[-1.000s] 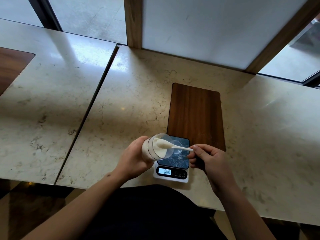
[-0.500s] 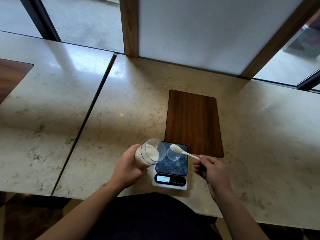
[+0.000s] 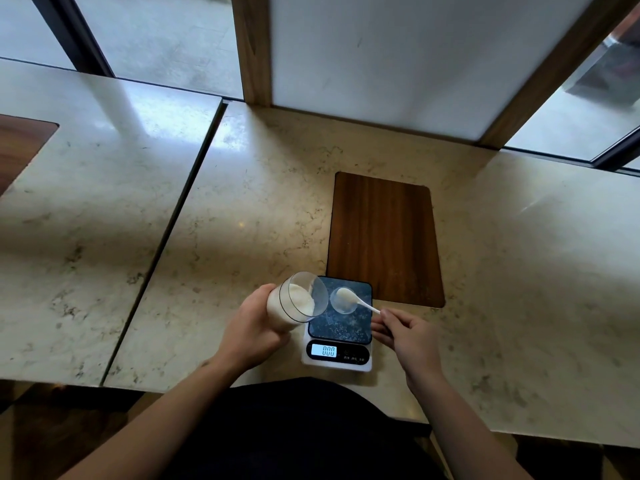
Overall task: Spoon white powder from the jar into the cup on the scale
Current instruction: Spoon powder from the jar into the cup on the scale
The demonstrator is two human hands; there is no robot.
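My left hand grips a clear jar of white powder, tilted with its open mouth toward the scale. A small digital scale with a dark platform stands near the table's front edge, its display reading 000. On the platform sits a small clear cup. My right hand pinches the handle of a white spoon. The spoon's bowl, heaped with powder, is over the cup's mouth.
The scale stands on a marble table. A dark wooden inlay lies just behind the scale. A seam splits the table from a second slab on the left. A white panel with wooden posts rises at the back.
The spoon has come out of the jar's mouth and travelled right, ending over the cup. The jar stays tilted in my left hand.
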